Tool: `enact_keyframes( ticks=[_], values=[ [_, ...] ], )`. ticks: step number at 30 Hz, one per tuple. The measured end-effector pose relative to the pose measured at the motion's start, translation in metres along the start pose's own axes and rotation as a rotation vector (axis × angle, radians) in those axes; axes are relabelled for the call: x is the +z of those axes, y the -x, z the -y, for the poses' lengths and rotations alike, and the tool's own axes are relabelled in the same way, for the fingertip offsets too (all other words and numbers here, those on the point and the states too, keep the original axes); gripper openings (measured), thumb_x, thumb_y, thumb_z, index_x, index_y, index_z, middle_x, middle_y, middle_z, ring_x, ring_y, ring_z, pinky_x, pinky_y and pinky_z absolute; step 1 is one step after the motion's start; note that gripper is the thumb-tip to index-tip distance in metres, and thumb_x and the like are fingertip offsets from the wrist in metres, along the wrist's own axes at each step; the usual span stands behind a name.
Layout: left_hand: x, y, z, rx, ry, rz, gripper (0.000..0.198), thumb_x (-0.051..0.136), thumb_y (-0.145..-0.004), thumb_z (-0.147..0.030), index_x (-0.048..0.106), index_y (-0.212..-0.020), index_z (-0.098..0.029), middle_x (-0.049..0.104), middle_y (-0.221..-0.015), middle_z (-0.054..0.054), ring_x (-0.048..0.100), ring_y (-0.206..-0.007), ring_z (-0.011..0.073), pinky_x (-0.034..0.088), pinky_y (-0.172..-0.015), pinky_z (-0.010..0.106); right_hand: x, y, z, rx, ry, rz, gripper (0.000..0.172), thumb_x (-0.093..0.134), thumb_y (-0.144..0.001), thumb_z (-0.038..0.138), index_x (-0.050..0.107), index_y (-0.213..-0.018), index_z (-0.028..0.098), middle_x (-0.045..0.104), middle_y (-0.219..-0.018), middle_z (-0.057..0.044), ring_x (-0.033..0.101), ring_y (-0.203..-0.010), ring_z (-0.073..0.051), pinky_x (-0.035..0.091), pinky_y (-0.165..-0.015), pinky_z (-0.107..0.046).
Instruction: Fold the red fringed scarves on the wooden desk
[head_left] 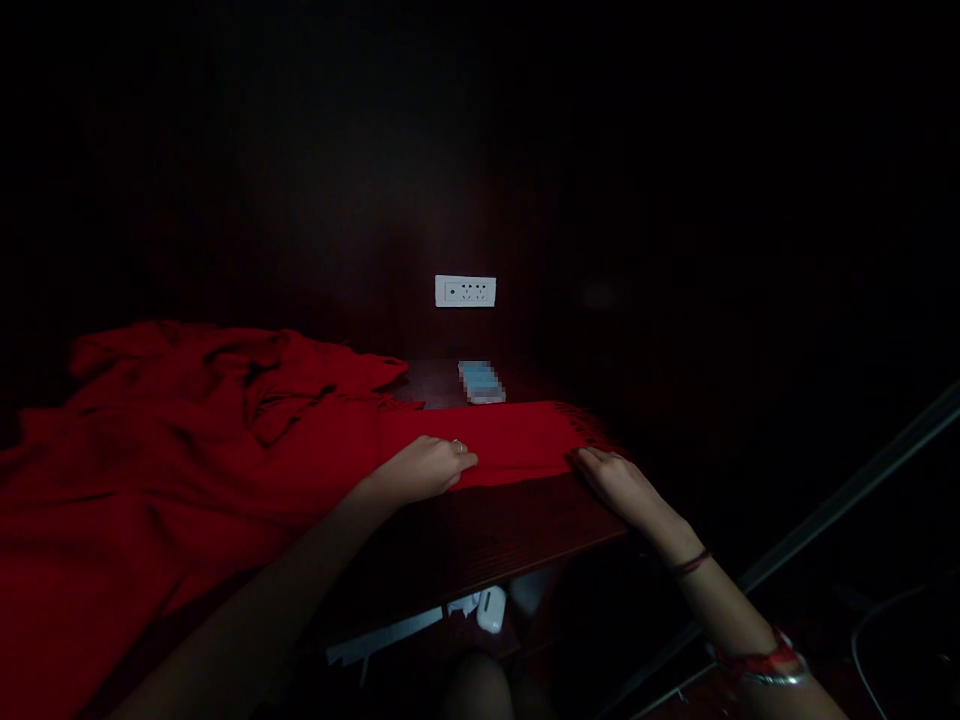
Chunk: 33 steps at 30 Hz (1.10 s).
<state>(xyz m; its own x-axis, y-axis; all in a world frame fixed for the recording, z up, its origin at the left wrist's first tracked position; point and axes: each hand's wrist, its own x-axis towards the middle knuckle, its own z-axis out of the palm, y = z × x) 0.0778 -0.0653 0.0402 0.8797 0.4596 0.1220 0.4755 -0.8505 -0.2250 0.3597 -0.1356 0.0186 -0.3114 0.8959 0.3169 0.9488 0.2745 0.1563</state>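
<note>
A red fringed scarf [517, 435] lies on a dark wooden table, its right end flat in a narrow strip and the rest heaped in loose folds at the left. My left hand [427, 467], a ring on one finger, has its fingers curled at the near edge of the strip. At the near right corner, beside the dark fringe, my right hand [611, 482] pinches the cloth with its fingers together. Bracelets circle the right wrist and forearm. Parts of both sets of fingertips are hidden.
Behind the strip lies a flat, blurred-out pale blue object [481, 382]. A white wall socket [465, 291] is above it. Under the table edge [480, 580] sit a small white rounded case [491, 609] and some white paper [394, 633]. The surroundings are very dark.
</note>
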Motion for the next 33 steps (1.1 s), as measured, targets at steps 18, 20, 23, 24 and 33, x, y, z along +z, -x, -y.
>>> enact_keyframes(
  ticks=[18, 20, 23, 24, 33],
  values=[
    [-0.007, 0.000, 0.000, -0.094, 0.107, -0.141, 0.021, 0.032, -0.079, -0.017, 0.049, -0.090, -0.019, 0.050, -0.091, 0.003, 0.049, -0.083, 0.0146, 0.039, -0.070, 0.023, 0.003, -0.002, -0.012, 0.049, -0.027, -0.232, 0.024, 0.027, -0.084, 0.020, 0.046, -0.098, 0.014, 0.055, -0.101, -0.011, 0.051, -0.091, -0.018, 0.038, -0.078, -0.031],
    [-0.008, 0.001, -0.001, -0.053, 0.140, -0.117, 0.019, 0.033, -0.078, -0.016, 0.049, -0.087, -0.020, 0.051, -0.086, 0.002, 0.049, -0.080, 0.0139, 0.038, -0.070, 0.023, 0.002, 0.001, -0.011, 0.023, -0.018, -0.219, 0.024, 0.028, -0.084, 0.020, 0.046, -0.098, 0.014, 0.053, -0.105, -0.012, 0.050, -0.095, -0.018, 0.038, -0.079, -0.032],
    [-0.006, 0.001, -0.005, 0.037, 0.188, -0.010, 0.014, 0.039, -0.072, -0.014, 0.050, -0.079, -0.021, 0.052, -0.079, 0.000, 0.049, -0.076, 0.0134, 0.038, -0.068, 0.022, 0.000, 0.010, -0.006, -0.013, -0.052, -0.065, 0.023, 0.028, -0.085, 0.022, 0.049, -0.091, 0.017, 0.058, -0.092, -0.008, 0.054, -0.082, -0.015, 0.040, -0.072, -0.027],
    [-0.005, 0.001, -0.007, 0.050, 0.206, 0.017, 0.013, 0.040, -0.071, -0.014, 0.049, -0.078, -0.021, 0.052, -0.078, -0.001, 0.049, -0.076, 0.0133, 0.038, -0.068, 0.022, -0.001, 0.012, -0.004, -0.012, -0.070, -0.028, 0.023, 0.027, -0.085, 0.023, 0.049, -0.088, 0.017, 0.058, -0.088, -0.007, 0.055, -0.077, -0.014, 0.040, -0.070, -0.025],
    [-0.002, 0.001, -0.008, 0.037, 0.197, 0.025, 0.024, 0.044, -0.072, -0.020, 0.047, -0.095, -0.021, 0.050, -0.098, 0.003, 0.049, -0.088, 0.0166, 0.038, -0.075, 0.025, -0.007, 0.013, -0.007, -0.052, -0.148, 0.061, 0.024, 0.031, -0.084, 0.025, 0.049, -0.098, 0.017, 0.057, -0.090, -0.007, 0.055, -0.077, -0.013, 0.040, -0.068, -0.024]
  ],
)
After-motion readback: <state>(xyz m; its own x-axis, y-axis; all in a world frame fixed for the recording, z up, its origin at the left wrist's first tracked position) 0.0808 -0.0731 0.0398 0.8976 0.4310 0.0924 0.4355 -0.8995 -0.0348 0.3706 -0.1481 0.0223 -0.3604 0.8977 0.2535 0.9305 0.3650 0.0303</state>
